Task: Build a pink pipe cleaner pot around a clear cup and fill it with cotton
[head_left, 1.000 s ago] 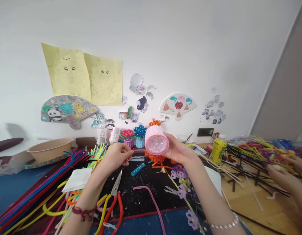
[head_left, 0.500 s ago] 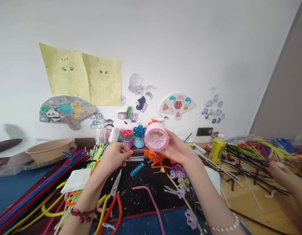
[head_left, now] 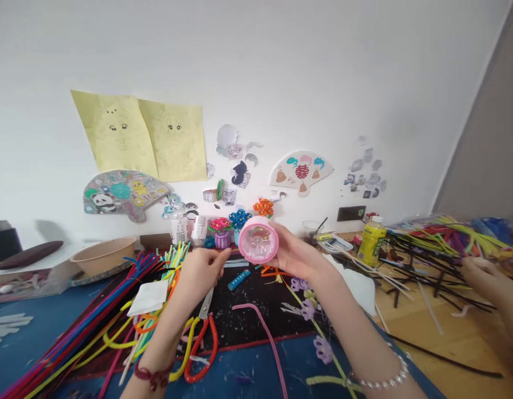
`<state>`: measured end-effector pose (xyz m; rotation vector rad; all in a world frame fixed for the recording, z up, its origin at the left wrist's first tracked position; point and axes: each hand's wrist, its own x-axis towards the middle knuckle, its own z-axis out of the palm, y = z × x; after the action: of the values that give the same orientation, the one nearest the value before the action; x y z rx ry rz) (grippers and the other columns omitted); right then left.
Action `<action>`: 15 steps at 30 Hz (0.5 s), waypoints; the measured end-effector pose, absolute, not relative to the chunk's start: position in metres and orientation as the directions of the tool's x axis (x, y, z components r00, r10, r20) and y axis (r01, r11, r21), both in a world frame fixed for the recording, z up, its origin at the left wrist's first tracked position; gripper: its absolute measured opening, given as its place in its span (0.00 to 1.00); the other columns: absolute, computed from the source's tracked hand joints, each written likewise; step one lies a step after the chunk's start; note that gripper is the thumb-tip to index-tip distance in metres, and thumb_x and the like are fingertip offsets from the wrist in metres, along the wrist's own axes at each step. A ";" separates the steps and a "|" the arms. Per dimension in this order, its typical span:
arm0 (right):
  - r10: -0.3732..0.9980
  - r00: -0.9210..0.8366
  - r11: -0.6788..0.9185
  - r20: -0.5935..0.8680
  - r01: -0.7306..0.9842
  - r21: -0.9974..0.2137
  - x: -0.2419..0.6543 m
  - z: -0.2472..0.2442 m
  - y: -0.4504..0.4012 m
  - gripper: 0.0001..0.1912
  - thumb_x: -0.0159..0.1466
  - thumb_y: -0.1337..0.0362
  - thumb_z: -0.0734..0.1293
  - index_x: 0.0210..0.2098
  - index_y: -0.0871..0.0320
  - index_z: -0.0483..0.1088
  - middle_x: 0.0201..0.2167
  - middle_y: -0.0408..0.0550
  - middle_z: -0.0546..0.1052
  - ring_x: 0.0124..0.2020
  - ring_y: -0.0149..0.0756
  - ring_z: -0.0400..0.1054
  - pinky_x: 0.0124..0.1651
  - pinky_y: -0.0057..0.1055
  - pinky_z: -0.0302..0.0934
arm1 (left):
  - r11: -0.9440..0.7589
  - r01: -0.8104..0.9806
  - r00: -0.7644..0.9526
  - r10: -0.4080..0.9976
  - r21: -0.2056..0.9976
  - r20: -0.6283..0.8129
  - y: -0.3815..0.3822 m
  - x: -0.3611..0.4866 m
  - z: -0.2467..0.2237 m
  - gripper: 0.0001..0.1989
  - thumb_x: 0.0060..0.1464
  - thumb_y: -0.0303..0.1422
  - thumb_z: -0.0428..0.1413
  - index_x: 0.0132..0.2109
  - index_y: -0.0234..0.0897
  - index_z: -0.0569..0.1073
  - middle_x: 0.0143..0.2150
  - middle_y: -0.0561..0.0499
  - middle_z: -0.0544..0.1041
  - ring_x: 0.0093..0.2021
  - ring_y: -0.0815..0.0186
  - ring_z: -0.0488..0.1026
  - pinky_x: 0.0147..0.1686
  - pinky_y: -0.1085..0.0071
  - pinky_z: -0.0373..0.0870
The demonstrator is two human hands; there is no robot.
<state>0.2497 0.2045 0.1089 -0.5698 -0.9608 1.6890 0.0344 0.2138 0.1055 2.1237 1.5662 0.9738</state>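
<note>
My right hand (head_left: 291,252) is wrapped round a small pink pot (head_left: 258,242), tipped so that its round, clear-looking end faces me. Orange flowers (head_left: 263,207) show just above the pot. To the left, my left hand (head_left: 206,269) has its fingers curled with thumb and forefinger together; whatever they may pinch is too small to make out. Red-handled scissors (head_left: 202,346) lie below my left hand. A blue tube-like piece (head_left: 239,280) and a bent pink pipe cleaner (head_left: 262,327) rest on the black mat (head_left: 248,310).
Bundled pipe cleaners (head_left: 110,310) lie at left beside a tan bowl (head_left: 104,256). Purple flowers (head_left: 323,349) are on the right. A yellow bottle (head_left: 371,241) stands near black pipe cleaners. Another person's hand (head_left: 489,280) is at far right.
The view has shifted. My right hand has brought the pink pot slightly left and lower, and the orange flowers behind it show more fully. The orange pile below the pot no longer shows as before.
</note>
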 end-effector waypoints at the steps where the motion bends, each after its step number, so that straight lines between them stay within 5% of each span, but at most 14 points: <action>1: 0.940 -0.337 -0.138 0.060 -0.534 -0.834 0.247 0.106 0.202 0.16 0.67 0.56 0.66 0.50 0.58 0.70 0.35 0.47 0.78 0.32 0.34 0.75 0.36 0.33 0.76 | -0.343 0.703 0.192 0.935 0.623 0.298 0.210 0.033 0.102 0.26 0.54 0.48 0.47 0.14 0.40 0.62 0.10 0.54 0.65 0.13 0.68 0.61 0.19 0.72 0.56; 4: 0.927 -0.372 -0.226 -0.049 -0.447 -0.866 0.239 0.091 0.191 0.19 0.66 0.51 0.66 0.48 0.59 0.69 0.32 0.47 0.78 0.29 0.34 0.76 0.34 0.32 0.75 | -0.359 0.684 0.266 0.933 0.635 0.242 0.193 0.026 0.090 0.20 0.53 0.44 0.48 0.19 0.39 0.69 0.14 0.52 0.72 0.14 0.65 0.68 0.21 0.70 0.64; 6: 0.906 -0.399 -0.297 -0.138 -0.371 -0.880 0.235 0.077 0.182 0.23 0.67 0.46 0.63 0.45 0.61 0.70 0.30 0.48 0.78 0.26 0.35 0.77 0.33 0.32 0.75 | -0.388 0.666 0.286 0.922 0.637 0.262 0.177 0.021 0.079 0.12 0.50 0.39 0.51 0.31 0.38 0.76 0.27 0.48 0.81 0.27 0.58 0.78 0.30 0.66 0.72; 8: 0.871 -0.431 -0.376 -0.236 -0.274 -0.885 0.230 0.061 0.170 0.29 0.67 0.41 0.58 0.40 0.63 0.71 0.25 0.48 0.77 0.23 0.35 0.76 0.29 0.29 0.74 | -0.426 0.641 0.293 0.905 0.638 0.309 0.157 0.019 0.066 0.21 0.46 0.36 0.53 0.49 0.38 0.75 0.50 0.43 0.80 0.50 0.53 0.77 0.46 0.61 0.73; 10: 0.825 -0.464 -0.441 -0.324 -0.168 -0.882 0.223 0.044 0.157 0.33 0.67 0.38 0.54 0.36 0.64 0.71 0.21 0.48 0.76 0.20 0.35 0.75 0.24 0.27 0.72 | -0.469 0.599 0.310 0.883 0.650 0.352 0.136 0.020 0.051 0.34 0.46 0.37 0.56 0.62 0.39 0.64 0.64 0.43 0.68 0.64 0.54 0.65 0.59 0.58 0.64; 15: 0.766 -0.507 -0.430 -0.394 0.051 -0.902 0.219 0.021 0.129 0.37 0.66 0.37 0.51 0.36 0.63 0.72 0.22 0.52 0.78 0.18 0.36 0.75 0.18 0.25 0.66 | -0.398 0.550 0.178 0.915 0.734 0.363 0.105 0.028 0.022 0.35 0.47 0.43 0.59 0.61 0.38 0.62 0.58 0.41 0.73 0.55 0.53 0.74 0.54 0.57 0.70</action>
<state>0.2189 0.1290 0.0211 -1.1766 -1.2936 1.9844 0.0277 0.1050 0.0220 2.0207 1.3767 1.1082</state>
